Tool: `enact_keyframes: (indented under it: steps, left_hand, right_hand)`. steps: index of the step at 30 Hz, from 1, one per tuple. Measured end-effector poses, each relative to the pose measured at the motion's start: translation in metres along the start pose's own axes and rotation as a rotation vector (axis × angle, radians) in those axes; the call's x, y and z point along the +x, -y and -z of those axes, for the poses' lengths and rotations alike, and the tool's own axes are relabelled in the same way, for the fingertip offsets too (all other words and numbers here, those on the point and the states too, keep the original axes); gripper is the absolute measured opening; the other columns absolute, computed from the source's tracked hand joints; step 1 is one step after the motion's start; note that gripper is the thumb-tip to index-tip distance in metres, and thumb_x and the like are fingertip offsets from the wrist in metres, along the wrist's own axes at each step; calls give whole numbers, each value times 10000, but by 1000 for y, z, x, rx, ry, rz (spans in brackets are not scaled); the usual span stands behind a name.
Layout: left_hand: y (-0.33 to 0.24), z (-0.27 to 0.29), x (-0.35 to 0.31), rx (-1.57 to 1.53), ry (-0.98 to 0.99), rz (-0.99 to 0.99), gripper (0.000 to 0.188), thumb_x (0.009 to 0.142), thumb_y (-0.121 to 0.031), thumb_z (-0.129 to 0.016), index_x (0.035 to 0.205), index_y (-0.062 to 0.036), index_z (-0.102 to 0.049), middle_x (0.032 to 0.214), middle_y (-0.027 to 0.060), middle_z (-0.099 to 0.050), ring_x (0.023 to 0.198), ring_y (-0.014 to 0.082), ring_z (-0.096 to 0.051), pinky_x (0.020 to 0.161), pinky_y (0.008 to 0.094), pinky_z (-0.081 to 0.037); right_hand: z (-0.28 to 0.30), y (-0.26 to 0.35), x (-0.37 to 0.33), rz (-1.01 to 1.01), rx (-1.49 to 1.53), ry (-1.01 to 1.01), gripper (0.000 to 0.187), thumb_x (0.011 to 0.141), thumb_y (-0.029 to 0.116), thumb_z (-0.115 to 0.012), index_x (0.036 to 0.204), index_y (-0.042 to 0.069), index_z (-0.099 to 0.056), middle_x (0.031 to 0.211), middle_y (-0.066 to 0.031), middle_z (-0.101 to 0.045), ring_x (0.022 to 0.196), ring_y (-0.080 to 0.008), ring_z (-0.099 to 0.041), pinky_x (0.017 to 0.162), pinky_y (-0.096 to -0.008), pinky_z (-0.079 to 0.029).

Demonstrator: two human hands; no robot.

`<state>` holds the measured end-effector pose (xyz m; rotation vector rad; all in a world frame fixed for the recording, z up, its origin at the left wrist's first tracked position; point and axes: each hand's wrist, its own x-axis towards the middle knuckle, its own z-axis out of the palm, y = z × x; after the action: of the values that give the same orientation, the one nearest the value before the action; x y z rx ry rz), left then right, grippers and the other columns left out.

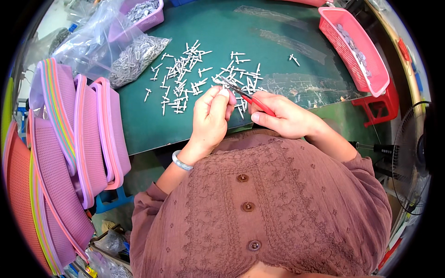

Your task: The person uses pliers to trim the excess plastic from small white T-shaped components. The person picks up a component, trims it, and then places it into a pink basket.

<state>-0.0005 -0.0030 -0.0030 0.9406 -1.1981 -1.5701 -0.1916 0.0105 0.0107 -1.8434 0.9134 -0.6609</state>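
Observation:
My right hand [287, 116] is closed round a pair of red-handled pliers [262, 105]. Their dark jaws point up and left, reaching the fingertips of my left hand [209, 113]. That hand is closed in a pinch, thumb against fingers; whatever it holds is too small and covered to make out. Just beyond both hands, many small silver metal parts [185, 65], thin and cross-shaped, lie scattered on the green tabletop [213, 28]. A single one [294, 60] lies apart on the right.
A clear bag of small metal links [139, 55] lies at the back left, by a purple basket [155, 18] of grey pieces. Stacked pink and purple baskets [92, 139] crowd the left side. To the right are a pink basket [378, 74], a red stool [387, 106] and a fan [408, 153].

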Motion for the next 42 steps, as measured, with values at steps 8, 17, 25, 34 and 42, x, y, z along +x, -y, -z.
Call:
enact_keyframes:
  steps: [8, 17, 25, 34, 42]
  left_hand:
    - [-3, 0, 2, 13, -8, 2, 232, 937, -155, -412, 760, -46, -515, 583, -6, -434, 533, 73, -380, 520, 229, -330]
    - [-3, 1, 4, 11, -31, 5, 234, 938, -163, -419, 762, -47, -520, 589, -10, -435, 535, 70, -384, 519, 224, -333]
    - [-4, 4, 4, 102, 8, -40, 243, 942, -165, -417, 760, -40, -518, 600, -13, -442, 543, 62, -381, 515, 220, -326]
    - [-4, 17, -2, 457, 99, -196, 187, 933, -113, -442, 787, -20, -515, 639, -18, -475, 584, 45, -416, 536, 202, -348]
    - [-16, 14, -7, 544, 125, -173, 193, 931, -112, -433, 817, 0, -541, 670, 6, -526, 598, 51, -455, 544, 207, -377]
  right_hand:
    - [2, -1, 1, -4, -29, -8, 191, 856, 168, -561, 807, -14, -526, 783, -144, -507, 750, -291, -506, 682, -383, -415]
    - [2, -2, 3, 10, -11, 6, 220, 864, 181, -558, 784, -22, -529, 753, -139, -503, 705, -276, -512, 638, -375, -412]
    - [3, -3, 5, 6, -8, 14, 222, 870, 181, -553, 777, -18, -522, 728, -122, -500, 665, -247, -509, 609, -360, -412]
    - [10, -1, -4, -108, 173, 122, 221, 892, 210, -540, 829, 4, -495, 678, -37, -465, 652, -121, -421, 585, -298, -385]
    - [10, 1, -3, -27, 220, 143, 237, 895, 198, -538, 803, -15, -489, 735, -57, -466, 676, -144, -431, 613, -309, -387]
